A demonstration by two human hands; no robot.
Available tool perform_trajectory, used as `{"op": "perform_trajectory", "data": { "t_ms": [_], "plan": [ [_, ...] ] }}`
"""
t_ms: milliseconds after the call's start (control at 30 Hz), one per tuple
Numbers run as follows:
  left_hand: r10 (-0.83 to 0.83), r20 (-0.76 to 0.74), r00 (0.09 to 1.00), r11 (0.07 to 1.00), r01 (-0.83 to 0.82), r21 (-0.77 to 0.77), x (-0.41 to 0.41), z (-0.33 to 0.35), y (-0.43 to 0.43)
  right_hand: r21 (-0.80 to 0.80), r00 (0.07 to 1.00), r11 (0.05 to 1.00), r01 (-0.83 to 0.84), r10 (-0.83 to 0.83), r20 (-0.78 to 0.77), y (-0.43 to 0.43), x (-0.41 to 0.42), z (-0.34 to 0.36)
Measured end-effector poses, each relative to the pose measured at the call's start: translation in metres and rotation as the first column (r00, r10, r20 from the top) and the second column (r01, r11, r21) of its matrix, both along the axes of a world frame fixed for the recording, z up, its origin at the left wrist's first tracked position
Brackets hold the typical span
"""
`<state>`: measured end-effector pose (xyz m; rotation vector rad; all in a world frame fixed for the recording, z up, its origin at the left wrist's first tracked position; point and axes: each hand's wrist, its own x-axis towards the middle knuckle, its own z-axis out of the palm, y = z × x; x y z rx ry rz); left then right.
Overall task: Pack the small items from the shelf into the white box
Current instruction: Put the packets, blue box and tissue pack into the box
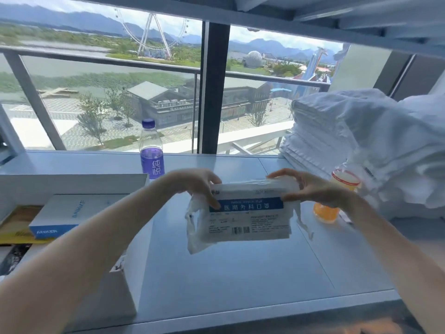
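Head view: your left hand (195, 184) grips the mask packet (248, 220) at its top left corner, your right hand (310, 189) at its top right. The packet hangs below both.

Mask pack (248, 220) I'm holding says 医用外科口罩 on its blue band, fine print's too blurry. Water bottle (151, 150) label reads 纯悦, blue-and-white box (72, 213) says ANKER.

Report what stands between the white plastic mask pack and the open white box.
Nothing visible does. The left hand and the right hand hold the white plastic mask pack above the shelf; the open white box sits just to its left. The clear purple-labelled water bottle stands farther back, off that path.
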<state>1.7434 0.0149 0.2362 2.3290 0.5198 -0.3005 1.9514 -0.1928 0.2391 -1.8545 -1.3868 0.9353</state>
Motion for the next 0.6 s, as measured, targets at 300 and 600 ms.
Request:
{"op": "perform_trajectory", "data": {
  "t_ms": [300, 600],
  "plan": [
    [0.114, 0.271, 0.956, 0.99, -0.085, -0.116, -0.114, 0.087, 0.069, 0.314, 0.991, 0.941, -0.127, 0.105, 0.086, 0.064, -0.091, 0.07],
    [0.341, 0.412, 0.845, 0.94, -0.314, -0.133, -0.23, 0.081, 0.134, 0.497, 0.956, 0.865, -0.073, -0.081, 0.282, 0.181, -0.183, 0.066]
  ]
}}
